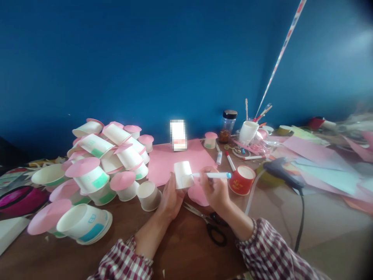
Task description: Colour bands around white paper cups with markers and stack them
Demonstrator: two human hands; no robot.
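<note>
My left hand (171, 198) is closed around the lower left side of a white paper cup (182, 173), held tilted above the table. A marker (214, 175) with a white barrel and blue end is pinched in my right hand (215, 190). Its tip meets or nearly meets the cup's side; I cannot tell whether it touches. Below the hands lie a pink paper piece (199, 195) and black-handled scissors (216, 230). Another white paper cup (148, 195) stands just left of my left hand. A large pink sheet (163, 161) spreads behind the cup.
To the left are piled several paper cups (96, 146) with pink paper discs on them. A red paper cup (241, 181), a glue gun (282, 173) and a jar (228, 126) stand or lie on the right. Coloured paper sheets (326, 171) cover the far right, before a blue wall (145, 58).
</note>
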